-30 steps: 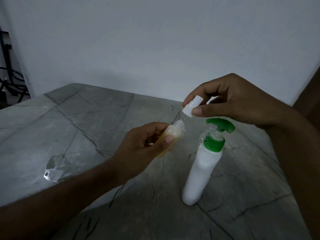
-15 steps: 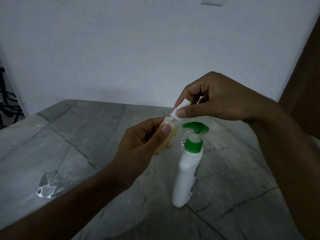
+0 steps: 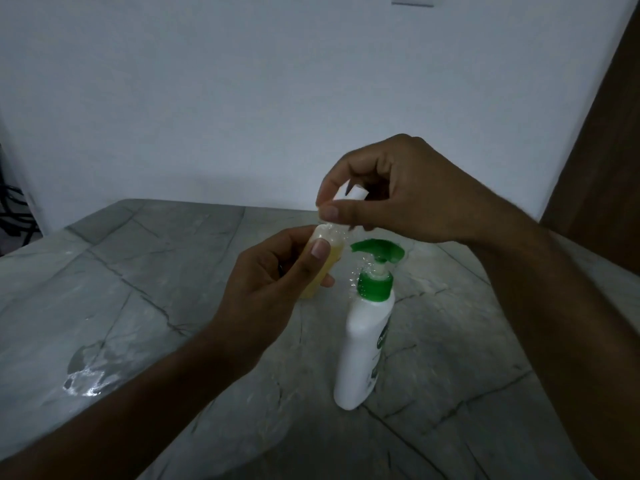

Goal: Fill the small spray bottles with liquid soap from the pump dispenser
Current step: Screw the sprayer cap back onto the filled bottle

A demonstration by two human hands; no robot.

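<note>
At frame centre we find the left hand gripping a soap-filled spray bottle; the right hand pinches its white cap onto the neck. Dispenser stands alongside; capping unfinished.

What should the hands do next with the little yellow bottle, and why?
Probably twist the white cap tight. The right hand pinches it on the neck of the small bottle, which the left hand grips and which already holds yellow soap.
</note>
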